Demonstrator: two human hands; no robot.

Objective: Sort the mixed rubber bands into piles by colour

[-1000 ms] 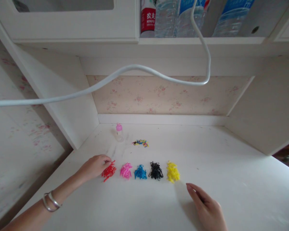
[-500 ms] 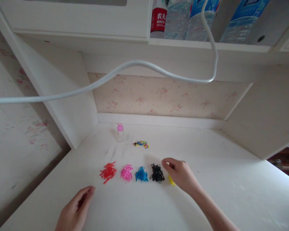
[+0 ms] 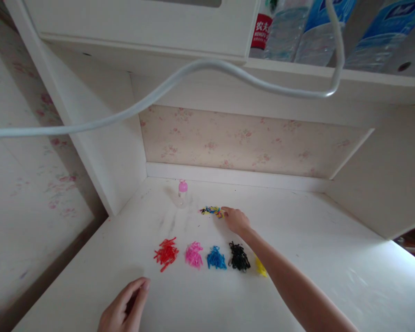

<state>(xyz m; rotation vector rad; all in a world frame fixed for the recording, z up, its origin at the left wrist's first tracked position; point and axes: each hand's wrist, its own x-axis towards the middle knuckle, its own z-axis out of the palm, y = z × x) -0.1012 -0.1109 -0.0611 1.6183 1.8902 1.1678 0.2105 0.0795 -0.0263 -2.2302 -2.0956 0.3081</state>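
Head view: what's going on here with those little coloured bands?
The person's right hand reaches to the mixed-colour heap of tiny elastic bands, fingertips touching it. In a row nearer lie red pile, pink pile, blue pile, black pile and yellow pile, the last partly behind the forearm. The left hand, empty, is low over the white desk.

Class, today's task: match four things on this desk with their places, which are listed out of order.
1 red pile
2 yellow pile
3 mixed pile
4 bottle

A at the right hand fingertips
B left end of the row
C farthest back, pink cap
D right end of the row, partly hidden

Pairs: 1-B, 2-D, 3-A, 4-C
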